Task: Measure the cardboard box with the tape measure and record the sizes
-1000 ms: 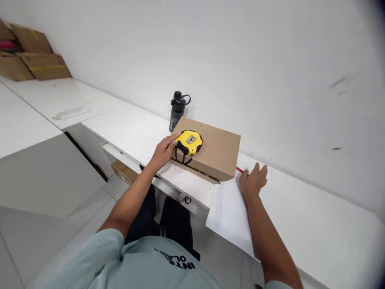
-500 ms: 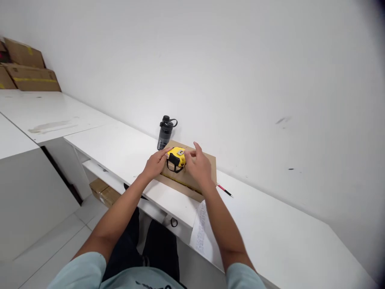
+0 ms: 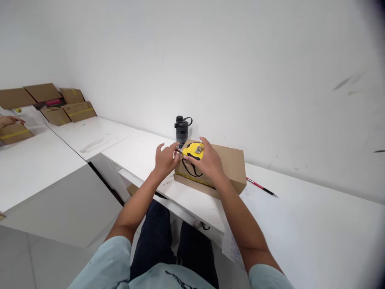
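Here, my right hand is wrapped around the yellow tape measure, over the cardboard box. My left hand is at the tape measure's left end; I can't tell whether it pinches anything. The dark bottle stands just behind the box, and a red-and-black pen lies to the right.

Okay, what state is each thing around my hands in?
Yellow tape measure: gripped in the right hand
Black strap: slack, looped
Black water bottle: upright, lid on
Cardboard box: top covered, sealing unclear
Red-and-black pen: lying flat, tip bare
Paper: partly hidden, overhanging the desk
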A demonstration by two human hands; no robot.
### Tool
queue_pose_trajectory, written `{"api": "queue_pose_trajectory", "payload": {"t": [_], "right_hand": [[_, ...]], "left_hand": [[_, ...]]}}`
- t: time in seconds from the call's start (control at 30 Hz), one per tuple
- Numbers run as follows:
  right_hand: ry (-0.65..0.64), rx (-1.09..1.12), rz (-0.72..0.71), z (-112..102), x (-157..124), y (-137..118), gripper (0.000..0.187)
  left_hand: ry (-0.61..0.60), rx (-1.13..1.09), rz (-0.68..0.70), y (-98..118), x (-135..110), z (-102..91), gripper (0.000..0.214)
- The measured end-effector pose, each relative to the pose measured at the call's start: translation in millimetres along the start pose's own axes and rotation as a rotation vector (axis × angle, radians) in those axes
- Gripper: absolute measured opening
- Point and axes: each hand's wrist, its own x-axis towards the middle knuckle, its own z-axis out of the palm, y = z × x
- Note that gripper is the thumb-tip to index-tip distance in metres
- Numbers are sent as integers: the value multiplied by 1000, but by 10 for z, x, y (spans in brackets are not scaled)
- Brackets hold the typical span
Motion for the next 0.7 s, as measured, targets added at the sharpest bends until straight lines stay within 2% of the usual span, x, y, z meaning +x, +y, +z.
{"api": "queue_pose_trajectory", "payload": {"t": [0.13, 0.2, 0.27, 0.37, 0.43, 0.53, 0.7], "right_hand": [[99, -80, -386, -406, -24, 67, 84], [183, -125, -539, -633, -95, 49, 81], [237, -176, -610, -793, -206, -36, 79], [253, -248, -665, -875, -370, -250, 72], [251, -274, -685, -874, -444, -384, 69], [245, -245, -674, -908, -530, -477, 71], [236, -105, -585, -1214, -663, -356, 75]], "left_hand": [[273, 45, -126, -388, -33, -200, 38], [351, 108, -170, -606, -89, -299, 34], [396, 146, -230, -784, -165, -368, 32], [443, 121, -326, -939, -283, -408, 29], [445, 64, -358, -954, -345, -408, 27], [412, -56, -358, -848, -393, -403, 28], [233, -375, -357, -551, -384, -405, 32]]}}
